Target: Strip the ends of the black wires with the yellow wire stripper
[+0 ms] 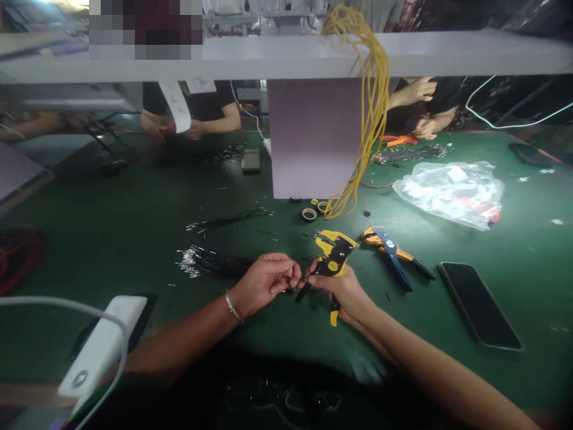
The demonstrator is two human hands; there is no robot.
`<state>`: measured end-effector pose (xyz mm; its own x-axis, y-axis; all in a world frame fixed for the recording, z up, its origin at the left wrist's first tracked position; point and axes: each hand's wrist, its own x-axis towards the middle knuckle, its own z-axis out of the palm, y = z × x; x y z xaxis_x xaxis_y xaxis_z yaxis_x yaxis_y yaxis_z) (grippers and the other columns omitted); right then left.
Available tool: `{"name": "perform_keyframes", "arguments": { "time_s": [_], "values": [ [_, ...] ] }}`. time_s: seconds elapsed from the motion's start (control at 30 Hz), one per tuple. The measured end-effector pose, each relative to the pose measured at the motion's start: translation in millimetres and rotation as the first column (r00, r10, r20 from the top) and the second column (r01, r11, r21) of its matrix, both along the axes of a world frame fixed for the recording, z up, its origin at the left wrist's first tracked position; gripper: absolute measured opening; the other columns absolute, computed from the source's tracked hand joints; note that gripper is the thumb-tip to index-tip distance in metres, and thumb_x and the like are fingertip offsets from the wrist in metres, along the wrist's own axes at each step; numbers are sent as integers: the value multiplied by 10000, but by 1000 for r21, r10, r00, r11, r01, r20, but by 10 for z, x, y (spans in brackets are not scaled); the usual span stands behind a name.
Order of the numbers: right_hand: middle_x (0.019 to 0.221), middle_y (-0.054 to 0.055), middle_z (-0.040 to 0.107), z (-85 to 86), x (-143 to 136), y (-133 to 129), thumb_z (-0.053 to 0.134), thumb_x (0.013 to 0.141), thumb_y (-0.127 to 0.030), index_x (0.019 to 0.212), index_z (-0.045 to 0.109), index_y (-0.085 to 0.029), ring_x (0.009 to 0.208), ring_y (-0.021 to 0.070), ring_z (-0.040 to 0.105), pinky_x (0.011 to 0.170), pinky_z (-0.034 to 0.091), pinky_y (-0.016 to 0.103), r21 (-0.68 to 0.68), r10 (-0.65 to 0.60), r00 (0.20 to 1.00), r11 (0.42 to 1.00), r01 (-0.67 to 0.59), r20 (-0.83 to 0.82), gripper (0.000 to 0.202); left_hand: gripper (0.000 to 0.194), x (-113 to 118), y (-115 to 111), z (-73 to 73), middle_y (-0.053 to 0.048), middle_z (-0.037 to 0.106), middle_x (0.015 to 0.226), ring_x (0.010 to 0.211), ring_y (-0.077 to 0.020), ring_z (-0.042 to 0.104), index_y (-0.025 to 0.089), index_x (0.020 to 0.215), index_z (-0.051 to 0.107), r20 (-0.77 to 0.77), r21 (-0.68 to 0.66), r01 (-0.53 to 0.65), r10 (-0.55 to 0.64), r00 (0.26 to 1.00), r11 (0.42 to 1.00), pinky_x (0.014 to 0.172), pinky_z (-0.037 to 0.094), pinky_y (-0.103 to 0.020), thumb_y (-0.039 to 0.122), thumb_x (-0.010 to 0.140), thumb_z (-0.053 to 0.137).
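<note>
My right hand (347, 289) is wrapped round the handles of a yellow-and-black wire stripper (333, 257), whose jaws point up and away from me. Close to its fingertips, my left hand (271, 276) is closed in a pinch; whatever is between the fingers is too small to make out. A bundle of black wires (210, 263) with bright bare ends lies just beyond and left of my left hand, partly hidden by it. Farther back rests a thinner bunch of black wires (228, 218). Right of my right hand lies a second wire stripper (389, 254), orange and dark blue.
A phone (478, 304) lies at the right and a white power strip (105, 343) at the left. Tape rolls (308, 215) sit near hanging yellow wires (373, 107). A plastic bag (452, 191) is farther back. Beneath the shelf (250, 57), other people's hands (416, 89) show.
</note>
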<state>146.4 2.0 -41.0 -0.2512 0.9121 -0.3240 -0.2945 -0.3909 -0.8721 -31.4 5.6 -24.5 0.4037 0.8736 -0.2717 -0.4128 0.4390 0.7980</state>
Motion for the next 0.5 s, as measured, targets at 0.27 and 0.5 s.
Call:
{"name": "perform_keyframes", "arguments": {
  "time_s": [0.27,0.5],
  "values": [
    [698,14,694,72,152,91,768,544,-156,704,640,-166,631,215,668,666,521,347,42,-67,998,997,68,-15,205,191,1,12,29,-116,687,812,487,-63,468,79,826,731,-265,90,-13,36,964,996,461,334,-210,214,700,683],
    [704,9,682,122,257,168,733,585,-111,711,632,-169,640,206,680,669,509,331,88,-98,991,990,106,-88,171,163,8,22,6,-94,700,705,420,-38,360,87,699,691,-480,109,73,-12,877,991,411,241,-197,233,727,624]
  ]
}}
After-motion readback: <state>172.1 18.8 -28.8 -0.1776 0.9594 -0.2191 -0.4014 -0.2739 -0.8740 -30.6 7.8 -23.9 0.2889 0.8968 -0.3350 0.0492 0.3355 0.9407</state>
